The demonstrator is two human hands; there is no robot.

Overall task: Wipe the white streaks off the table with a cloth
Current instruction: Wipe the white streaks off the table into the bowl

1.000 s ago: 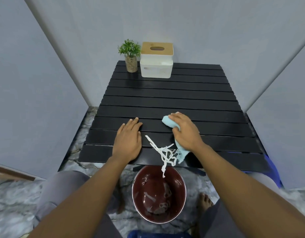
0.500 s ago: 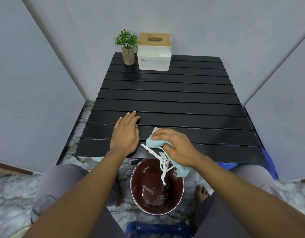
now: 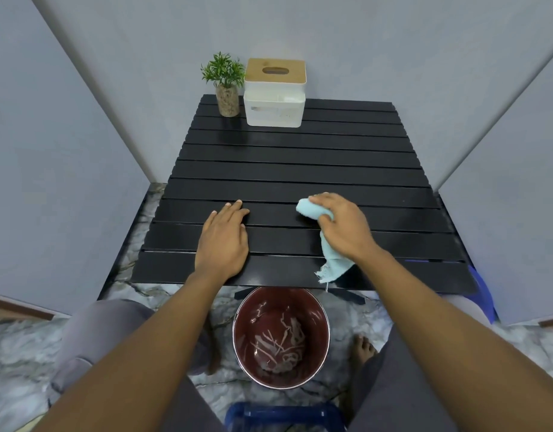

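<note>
Gripping the light-blue cloth (image 3: 312,211), the right hand (image 3: 343,229) is back on the bench (image 3: 300,151) near its front edge; the white streaks (image 3: 281,341) now lie in the maroon bucket (image 3: 314,316) below. The left hand (image 3: 222,241) rests flat, fingers straight. The bench looks clean; the wiping seems nearly done.

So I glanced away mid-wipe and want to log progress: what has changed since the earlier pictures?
The right hand, gripping the cloth, swept the white streaks off the table at its near edge into the maroon bowl below, then moved back up the slats. The left hand stayed flat on the table; the plant and tissue box are unmoved.
</note>
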